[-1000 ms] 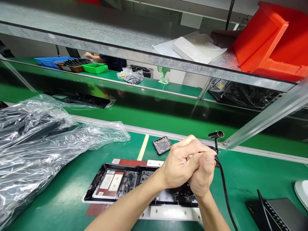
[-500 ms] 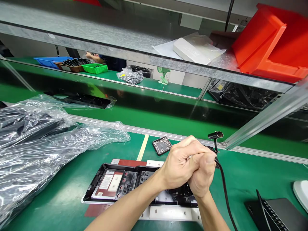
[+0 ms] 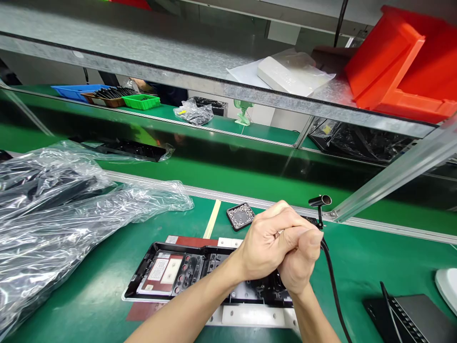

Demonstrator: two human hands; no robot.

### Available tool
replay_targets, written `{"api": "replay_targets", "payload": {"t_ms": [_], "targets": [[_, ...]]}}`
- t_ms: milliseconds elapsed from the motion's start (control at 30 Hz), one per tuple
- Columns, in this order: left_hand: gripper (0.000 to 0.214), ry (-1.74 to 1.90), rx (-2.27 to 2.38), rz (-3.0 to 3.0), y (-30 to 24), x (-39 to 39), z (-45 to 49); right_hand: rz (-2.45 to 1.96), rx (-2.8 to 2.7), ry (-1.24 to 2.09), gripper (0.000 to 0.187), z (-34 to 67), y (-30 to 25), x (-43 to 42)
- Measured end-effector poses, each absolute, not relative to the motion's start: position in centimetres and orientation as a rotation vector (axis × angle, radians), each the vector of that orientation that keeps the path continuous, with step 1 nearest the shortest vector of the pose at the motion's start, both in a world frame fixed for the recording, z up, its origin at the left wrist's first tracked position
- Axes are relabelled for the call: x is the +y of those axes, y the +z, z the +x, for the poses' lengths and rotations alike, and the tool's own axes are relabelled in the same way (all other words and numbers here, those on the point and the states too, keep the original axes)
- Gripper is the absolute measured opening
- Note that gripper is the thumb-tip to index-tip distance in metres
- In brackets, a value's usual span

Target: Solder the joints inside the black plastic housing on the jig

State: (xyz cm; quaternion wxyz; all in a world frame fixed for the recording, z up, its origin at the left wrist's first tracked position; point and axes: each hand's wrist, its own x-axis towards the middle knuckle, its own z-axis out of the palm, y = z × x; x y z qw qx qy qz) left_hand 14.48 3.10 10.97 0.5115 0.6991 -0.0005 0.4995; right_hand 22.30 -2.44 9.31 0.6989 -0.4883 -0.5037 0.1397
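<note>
Clear plastic bags with dark parts inside are piled at 9 o'clock on the green bench; a yellow line runs up the bench at 11 o'clock of the hands; an open black case lies flat at 6 o'clock in the frame, seated on a white plate over a red-brown mat; a white and red label shows inside the case at its 9 o'clock end; a small black dish of silver screws sits just beyond the case, at 10 o'clock of the hands; the left hand is curled shut, wrapped over the fingers of the right hand, which is also a closed fist; both are clasped together around a tool held upright above the 3 o'clock end of the case; the tool body is hidden in the fists, only its black top hook pokes out at 1 o'clock; whether its tip touches the case cannot be told; a black cable drops from the fists toward 5 o'clock; a flat black device lies at 4 o'clock, well apart; a white thing is cut off at the 3 o'clock edge; on the metal shelf at 12 o'clock lies a bagged white block, with a red bin at 2 o'clock.
</note>
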Motion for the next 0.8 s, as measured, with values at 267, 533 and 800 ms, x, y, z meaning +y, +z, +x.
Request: {"api": "replay_targets", "payload": {"t_ms": [267, 533, 800], "targets": [[0.024, 1.222, -0.023, 1.680, 10.91, 3.09, 14.38, -1.075, -1.129, 0.297, 0.066, 22.10, 9.67, -2.40], [0.023, 1.229, -0.037, 1.668, 10.81, 3.16, 14.52, -1.052, -1.138, 0.269, 0.063, 22.13, 9.44, -2.34], [0.024, 1.246, -0.040, 1.674, 10.84, 3.12, 14.55, -1.050, -1.153, 0.282, 0.063, 22.11, 9.64, -2.37]]}}
